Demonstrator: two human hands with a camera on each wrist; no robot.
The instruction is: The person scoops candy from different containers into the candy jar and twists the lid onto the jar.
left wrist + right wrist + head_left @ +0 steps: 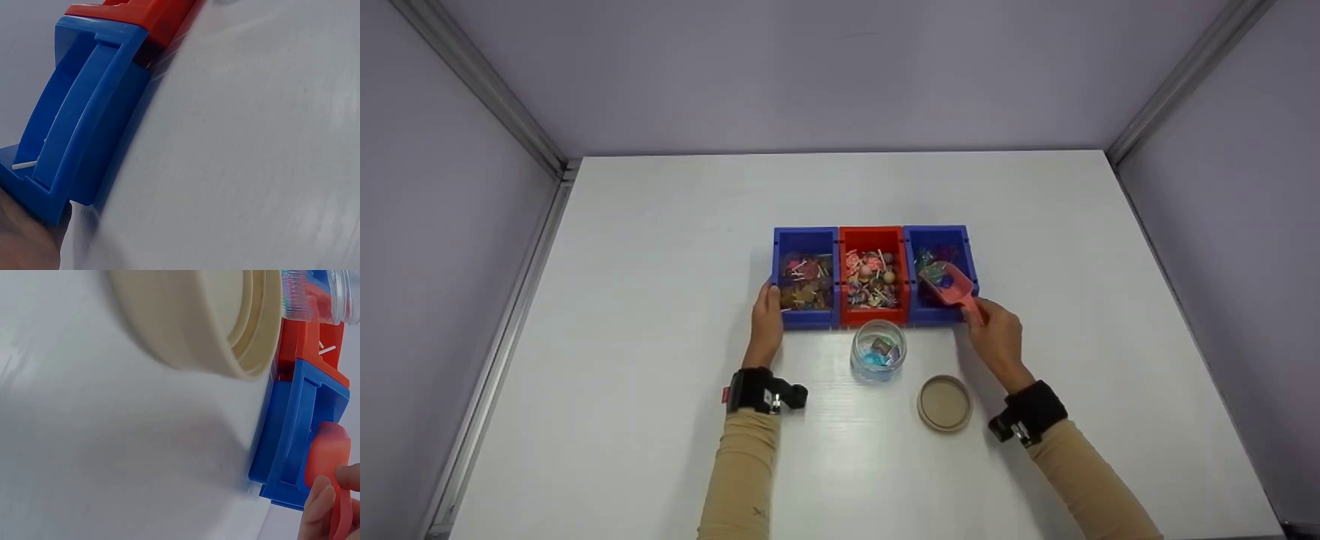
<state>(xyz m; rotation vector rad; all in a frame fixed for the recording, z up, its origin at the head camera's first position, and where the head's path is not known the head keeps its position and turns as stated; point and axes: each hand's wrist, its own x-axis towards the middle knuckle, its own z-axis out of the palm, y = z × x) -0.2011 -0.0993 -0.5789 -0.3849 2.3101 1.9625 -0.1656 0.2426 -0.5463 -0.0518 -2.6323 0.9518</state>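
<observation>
Holding pink scoop [957, 292] inside right-end blue bin [934, 315], curled right hand [997, 341] round its handle [975, 312], likely the best purchase on seemingly light, stiff, smooth plastic, and rested left hand [766, 328] against left-end blue bin [808, 319], with finger closure not discernible.

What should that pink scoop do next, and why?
Probably lift clear of the right blue bin toward the open jar: the right hand holds the pink scoop with colorful pieces in it, and the jar looks only partly filled.
</observation>
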